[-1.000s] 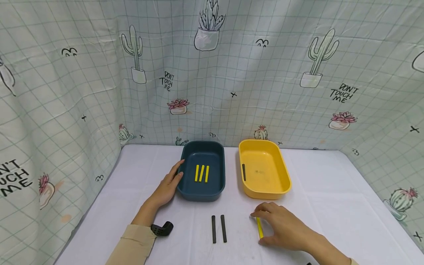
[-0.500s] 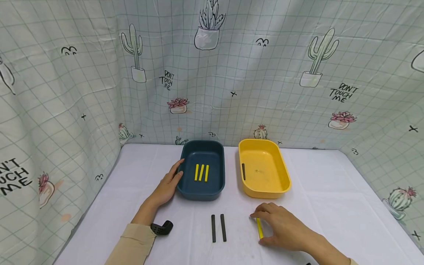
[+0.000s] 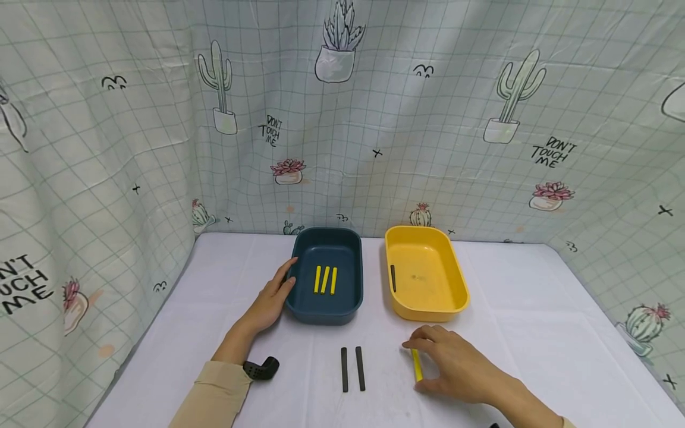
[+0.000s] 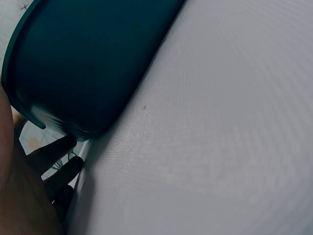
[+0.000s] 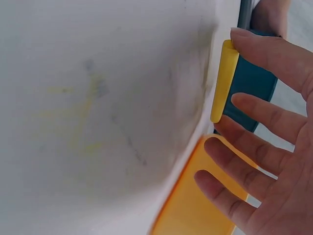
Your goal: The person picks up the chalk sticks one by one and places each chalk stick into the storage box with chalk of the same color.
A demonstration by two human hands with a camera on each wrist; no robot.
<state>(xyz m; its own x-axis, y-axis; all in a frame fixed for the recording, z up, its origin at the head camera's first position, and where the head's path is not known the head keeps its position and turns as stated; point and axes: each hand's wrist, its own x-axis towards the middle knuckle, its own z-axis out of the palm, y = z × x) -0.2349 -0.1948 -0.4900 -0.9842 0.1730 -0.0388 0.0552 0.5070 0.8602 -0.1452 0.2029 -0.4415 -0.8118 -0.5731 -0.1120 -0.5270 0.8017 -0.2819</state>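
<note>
My right hand (image 3: 455, 365) pinches a yellow chalk-like stick (image 5: 225, 81) by its ends, with the thumb at one end and a fingertip at the other. The other fingers are spread. In the head view this stick is close over the cloth, in front of the yellow tray (image 3: 462, 291). My left hand (image 3: 272, 300) rests against the left side of the dark blue tray (image 3: 324, 315), fingertips right at its rim. Several yellow sticks (image 3: 325, 279) lie inside the blue tray. One black stick (image 3: 393, 278) lies along the yellow tray's left wall.
Two black sticks (image 3: 345, 370) lie side by side on the white tablecloth (image 3: 299, 392), left of my right hand. Both trays stand near the back, before a cactus-print curtain (image 3: 374, 119). A black device (image 3: 262, 368) sits on my left wrist. The right wrist view shows smudges on the cloth.
My right hand has shifted very slightly left and away from me with the yellow stick. My left hand, the trays and the other sticks stay in place.
</note>
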